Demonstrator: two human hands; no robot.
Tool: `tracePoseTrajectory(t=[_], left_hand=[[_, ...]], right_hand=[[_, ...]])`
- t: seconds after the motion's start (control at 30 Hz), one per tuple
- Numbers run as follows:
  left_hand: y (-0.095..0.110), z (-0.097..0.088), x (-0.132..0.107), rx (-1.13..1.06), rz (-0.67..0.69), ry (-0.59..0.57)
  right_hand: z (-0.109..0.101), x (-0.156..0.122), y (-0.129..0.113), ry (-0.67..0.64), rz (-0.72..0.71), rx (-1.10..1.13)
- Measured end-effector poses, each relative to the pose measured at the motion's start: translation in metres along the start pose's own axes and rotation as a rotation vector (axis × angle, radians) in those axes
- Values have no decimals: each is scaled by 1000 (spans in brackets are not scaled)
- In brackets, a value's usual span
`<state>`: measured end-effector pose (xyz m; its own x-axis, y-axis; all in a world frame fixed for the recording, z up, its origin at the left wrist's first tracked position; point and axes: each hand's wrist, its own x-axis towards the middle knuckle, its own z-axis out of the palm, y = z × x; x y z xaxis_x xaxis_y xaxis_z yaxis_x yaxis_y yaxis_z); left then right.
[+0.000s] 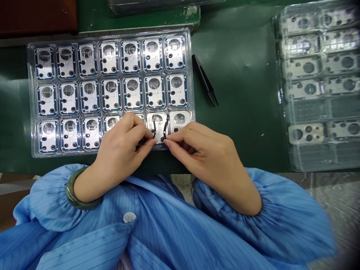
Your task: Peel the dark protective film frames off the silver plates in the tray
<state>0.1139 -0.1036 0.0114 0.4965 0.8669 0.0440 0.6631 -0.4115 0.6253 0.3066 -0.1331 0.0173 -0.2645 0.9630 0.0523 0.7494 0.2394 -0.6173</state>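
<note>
A thin black flexible strip (166,126), looking like a gasket, curves down both sides of a silver metal plate (159,129) in the front row of a clear plastic tray (32,112). My left hand (119,144) is closed in a pinch at the strip's lower left end. Thumb and forefinger of my right hand (209,150) pinch its lower right end. Whether the strip is one loop or two pieces I cannot tell. Another bare silver plate (180,119) lies in the front right pocket. Most other plates carry blue-edged frames, and my left hand covers part of the front row.
Black tweezers (204,78) lie on the green mat (239,112) just right of the tray. Farther right stands a second clear tray (294,155) with several metal plates. Behind the first tray are a brown box (36,17) and a green board (140,20).
</note>
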Motion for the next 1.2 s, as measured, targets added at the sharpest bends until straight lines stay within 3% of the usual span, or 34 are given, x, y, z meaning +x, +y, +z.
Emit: tracePoseTrajectory(t=[0.53, 0.7, 0.8, 0.97, 1.2], left_hand=[[4, -2, 3, 87, -17, -66], [5, 0, 2, 74, -37, -66], [2, 1, 0, -16, -38, -16], [-3, 1, -3, -287, 27, 155], [-6, 3, -6, -366, 163, 423]], right_hand=[[1, 3, 3, -19, -69, -171], [1, 4, 3, -14, -59, -116], [0, 3, 0, 28, -26, 10], [3, -2, -13, 233, 61, 244], [18, 4, -20, 495, -92, 303]])
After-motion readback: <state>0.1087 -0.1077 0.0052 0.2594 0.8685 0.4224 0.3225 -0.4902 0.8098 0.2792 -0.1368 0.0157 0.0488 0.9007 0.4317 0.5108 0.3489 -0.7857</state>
